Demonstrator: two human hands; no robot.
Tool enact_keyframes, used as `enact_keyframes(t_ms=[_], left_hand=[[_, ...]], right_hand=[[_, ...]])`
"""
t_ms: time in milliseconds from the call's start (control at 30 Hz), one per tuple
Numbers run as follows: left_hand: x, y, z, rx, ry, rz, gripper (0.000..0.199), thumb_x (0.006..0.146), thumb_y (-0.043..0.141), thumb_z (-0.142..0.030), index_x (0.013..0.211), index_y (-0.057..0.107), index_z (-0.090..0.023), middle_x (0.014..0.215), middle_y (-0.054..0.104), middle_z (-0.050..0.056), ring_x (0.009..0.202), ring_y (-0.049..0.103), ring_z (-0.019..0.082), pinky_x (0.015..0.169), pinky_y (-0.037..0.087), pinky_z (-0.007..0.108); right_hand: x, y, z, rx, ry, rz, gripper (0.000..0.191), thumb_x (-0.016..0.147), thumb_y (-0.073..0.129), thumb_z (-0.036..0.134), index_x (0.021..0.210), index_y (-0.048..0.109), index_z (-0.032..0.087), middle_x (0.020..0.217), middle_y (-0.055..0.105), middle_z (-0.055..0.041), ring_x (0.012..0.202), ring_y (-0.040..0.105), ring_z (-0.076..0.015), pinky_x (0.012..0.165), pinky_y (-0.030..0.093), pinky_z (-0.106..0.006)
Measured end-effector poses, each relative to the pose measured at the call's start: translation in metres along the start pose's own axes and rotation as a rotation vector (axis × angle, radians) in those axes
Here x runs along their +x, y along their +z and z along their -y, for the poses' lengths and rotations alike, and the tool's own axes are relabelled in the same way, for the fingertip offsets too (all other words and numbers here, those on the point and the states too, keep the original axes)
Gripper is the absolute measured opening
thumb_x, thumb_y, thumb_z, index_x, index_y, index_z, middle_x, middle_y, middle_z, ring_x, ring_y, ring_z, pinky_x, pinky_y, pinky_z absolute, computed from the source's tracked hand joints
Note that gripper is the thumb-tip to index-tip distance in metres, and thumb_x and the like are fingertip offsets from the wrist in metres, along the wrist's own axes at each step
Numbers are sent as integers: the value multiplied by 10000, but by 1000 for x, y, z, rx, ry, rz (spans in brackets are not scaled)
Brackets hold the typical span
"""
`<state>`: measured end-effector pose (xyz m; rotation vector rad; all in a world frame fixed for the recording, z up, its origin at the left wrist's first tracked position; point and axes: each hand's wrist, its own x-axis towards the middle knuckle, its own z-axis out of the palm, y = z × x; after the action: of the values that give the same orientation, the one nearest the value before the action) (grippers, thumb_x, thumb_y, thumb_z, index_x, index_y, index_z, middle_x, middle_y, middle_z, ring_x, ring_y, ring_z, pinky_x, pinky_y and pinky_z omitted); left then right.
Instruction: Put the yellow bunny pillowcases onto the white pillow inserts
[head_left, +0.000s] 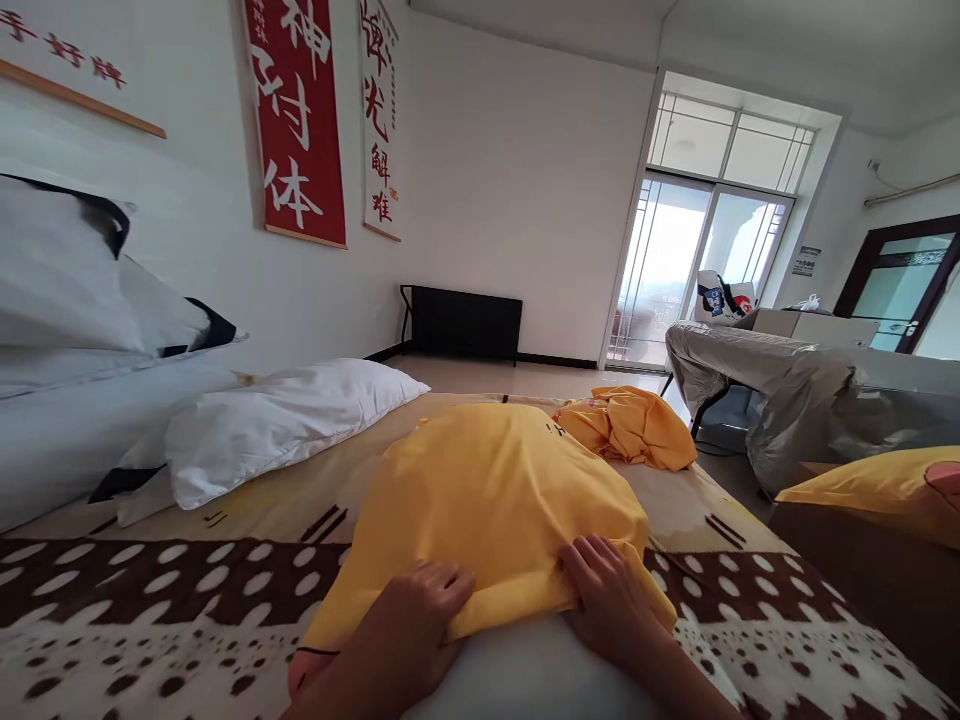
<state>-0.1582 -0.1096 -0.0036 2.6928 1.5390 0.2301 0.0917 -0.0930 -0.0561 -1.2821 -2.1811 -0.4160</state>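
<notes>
Honestly, might easily go lopsided or bunch up from uneven tugging on the yellow pillowcase point(495, 490), pinched at its near edge in the curled fingers of left hand point(420, 615) and right hand point(609, 595) and spread just beyond them, lower center of frame, over a white pillow point(517, 675).

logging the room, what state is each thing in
yellow pillowcase: partly over front pillow, gripped by left hand and right hand
front pillow: partly covered
side pillow: uncovered
yellow cloth: crumpled
plastic sheet: draped, wrinkled
red scroll: unrolled, hanging
dark door: can't tell if shut
</notes>
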Motion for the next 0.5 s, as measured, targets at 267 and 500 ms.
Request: enact_keyframes(t_ms=[267,500], left_hand=[[-36,17,39,-20,-142,34,460,668,429,-64,1078,581,-208,1160,578,93,1072,541,240,899,424,356],[-52,-29,70,45,-151,-369,344,716,325,-67,870,608,-189,931,655,61,851,599,195,709,411,264]], right_hand=[[-20,4,-24,-199,75,-295,232,757,446,66,886,594,188,845,663,-44,830,562,-184,844,308,-339],[23,-41,-24,-366,53,-277,237,771,418,21,637,532,180,611,587,-11,624,536,-135,682,309,-273]])
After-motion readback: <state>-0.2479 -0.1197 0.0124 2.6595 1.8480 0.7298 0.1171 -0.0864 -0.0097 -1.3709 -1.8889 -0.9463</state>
